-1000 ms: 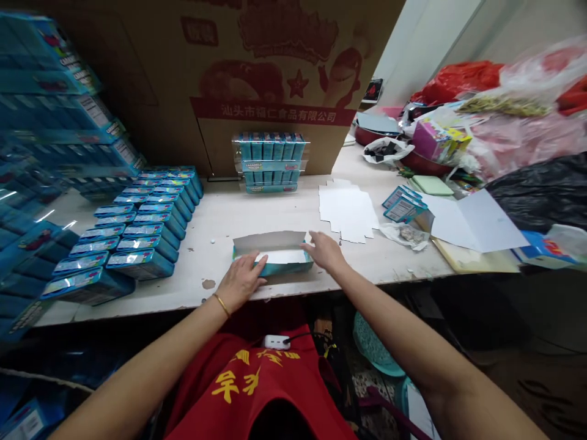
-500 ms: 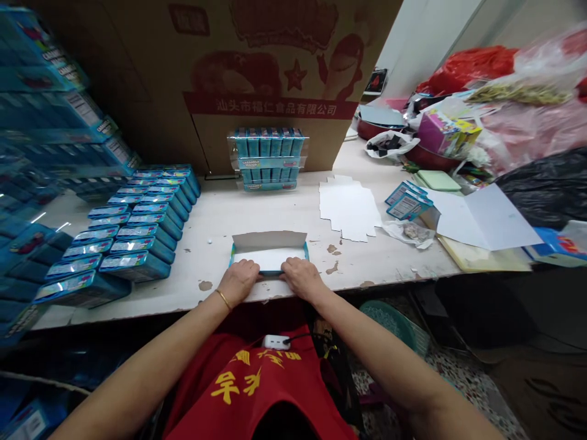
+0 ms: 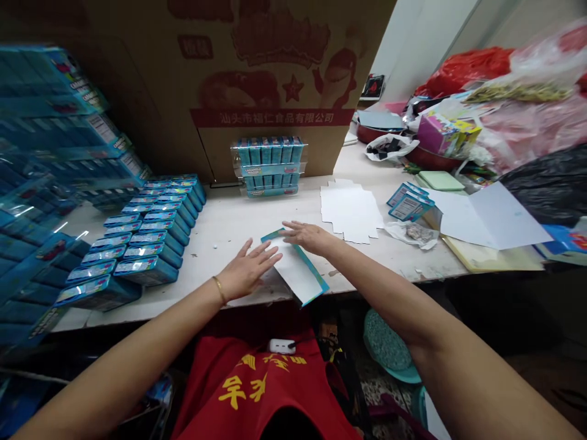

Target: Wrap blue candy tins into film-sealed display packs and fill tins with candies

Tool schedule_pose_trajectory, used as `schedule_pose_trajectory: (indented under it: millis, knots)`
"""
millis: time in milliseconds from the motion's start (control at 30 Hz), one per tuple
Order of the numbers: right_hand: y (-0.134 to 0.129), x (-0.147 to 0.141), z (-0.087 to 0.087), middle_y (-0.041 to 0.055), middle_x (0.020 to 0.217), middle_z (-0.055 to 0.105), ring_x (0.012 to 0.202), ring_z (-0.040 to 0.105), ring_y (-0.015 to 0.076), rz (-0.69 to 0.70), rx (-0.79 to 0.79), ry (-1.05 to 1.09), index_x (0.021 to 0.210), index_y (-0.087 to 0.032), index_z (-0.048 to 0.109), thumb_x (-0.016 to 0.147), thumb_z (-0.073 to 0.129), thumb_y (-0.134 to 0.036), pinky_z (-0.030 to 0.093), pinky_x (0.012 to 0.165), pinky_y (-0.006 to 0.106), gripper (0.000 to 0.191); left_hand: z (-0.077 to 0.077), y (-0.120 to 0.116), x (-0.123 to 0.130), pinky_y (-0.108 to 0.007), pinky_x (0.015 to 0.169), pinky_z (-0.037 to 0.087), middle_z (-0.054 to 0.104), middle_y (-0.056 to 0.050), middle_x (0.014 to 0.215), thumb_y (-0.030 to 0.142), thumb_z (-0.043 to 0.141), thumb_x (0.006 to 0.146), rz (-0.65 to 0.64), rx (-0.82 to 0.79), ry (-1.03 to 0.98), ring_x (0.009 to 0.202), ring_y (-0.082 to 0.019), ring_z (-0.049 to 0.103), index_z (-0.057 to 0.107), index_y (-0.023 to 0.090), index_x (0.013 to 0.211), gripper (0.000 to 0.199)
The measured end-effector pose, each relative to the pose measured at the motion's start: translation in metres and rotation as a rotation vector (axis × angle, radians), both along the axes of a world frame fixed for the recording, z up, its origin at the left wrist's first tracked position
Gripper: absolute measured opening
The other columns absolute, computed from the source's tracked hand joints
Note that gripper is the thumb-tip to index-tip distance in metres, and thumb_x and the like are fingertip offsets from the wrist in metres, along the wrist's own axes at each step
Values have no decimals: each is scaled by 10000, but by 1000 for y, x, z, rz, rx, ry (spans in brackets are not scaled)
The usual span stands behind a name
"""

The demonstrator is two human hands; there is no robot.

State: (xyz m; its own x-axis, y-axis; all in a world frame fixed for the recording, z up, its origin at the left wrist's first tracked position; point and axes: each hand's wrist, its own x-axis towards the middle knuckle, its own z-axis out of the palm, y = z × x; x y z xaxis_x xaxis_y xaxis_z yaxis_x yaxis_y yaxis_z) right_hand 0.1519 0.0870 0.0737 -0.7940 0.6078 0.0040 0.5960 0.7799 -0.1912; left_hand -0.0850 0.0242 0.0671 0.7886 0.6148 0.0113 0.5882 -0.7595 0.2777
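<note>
A purple-and-yellow carton (image 3: 433,135) sits near a red plastic bag (image 3: 468,70); below the worktop (image 3: 220,223) is a teal basin (image 3: 406,374).

Red garment (image 3: 275,391) with yellow characters (image 3: 236,391); thin gold bracelet (image 3: 219,290) at the left hand's (image 3: 250,269) wrist; small white box (image 3: 280,346) with dark cable (image 3: 292,346) at the front.

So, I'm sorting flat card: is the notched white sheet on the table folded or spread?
Spread: the white sheet lies flat on the table, its notched outline showing.
</note>
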Motion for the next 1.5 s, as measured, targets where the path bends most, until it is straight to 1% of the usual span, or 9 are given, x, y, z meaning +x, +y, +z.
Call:
schedule_pose_trajectory:
  millis: [167,267,333,533,733,933,1100,1300,1500]
  knots:
    - [-87,-6,27,87,1150,555,1050,490,174,-365,127,251,1192,-170,489,852,371,-115,429,884,341,364,-41,16,36,-390,843,395,626,-58,812,281,373,868,58,-9,0,852,-201,557,592,181,830,244]
    - [-138,-9,6,111,1179,525,1087,445,219,-448,99,175,1193,-125,483,836,459,-190,398,919,359,363,-44,7,45,-282,621,435,611,-41,773,353,434,843,116,-186,-47,706,-174,555,554,172,874,219]
    - [-151,-8,-19,114,1182,518,1090,429,237,-501,125,100,1176,-120,493,826,485,-188,376,921,371,356,-43,-8,45,-289,658,434,600,-63,859,370,471,824,250,-179,-104,767,-184,548,532,157,913,238]
    - [-134,3,-58,76,983,581,911,478,216,-515,189,-2,984,-174,565,826,514,-250,356,776,342,183,-51,-57,40,-365,771,393,542,-101,971,332,479,821,371,91,-51,906,-242,475,526,154,984,246]
    - [-120,8,-53,45,763,560,731,475,177,-423,111,-163,776,-171,530,842,485,-316,303,626,299,165,-61,-53,44,-328,663,396,557,-78,767,227,371,866,342,16,92,776,-219,505,547,150,788,208]
    - [-86,24,-47,36,775,576,736,486,160,-72,1,-190,809,-170,557,862,438,-238,346,659,291,146,-27,-61,42,-328,674,417,586,-83,773,366,399,856,352,-169,81,782,-216,537,575,151,742,300]
    - [-41,25,-35,64,894,604,888,521,170,40,-43,-134,887,-169,615,781,408,-35,381,833,344,269,-25,-33,19,-392,802,407,537,-145,1085,459,432,817,668,-138,-46,1000,-270,495,508,141,1070,413]
    - [-22,-75,-21,85,1048,600,963,541,178,-26,-136,52,1040,-158,591,789,435,-82,440,838,310,306,-55,-27,10,-323,752,441,603,-115,1016,224,454,783,775,-370,-54,884,-225,590,378,133,1211,444]
    - [-5,-226,-50,116,1080,580,916,558,167,-3,-177,-35,962,-98,605,789,456,-44,466,713,266,235,-50,-56,-14,-356,663,442,644,-146,810,133,398,746,904,-369,-12,760,-266,625,532,123,910,212]
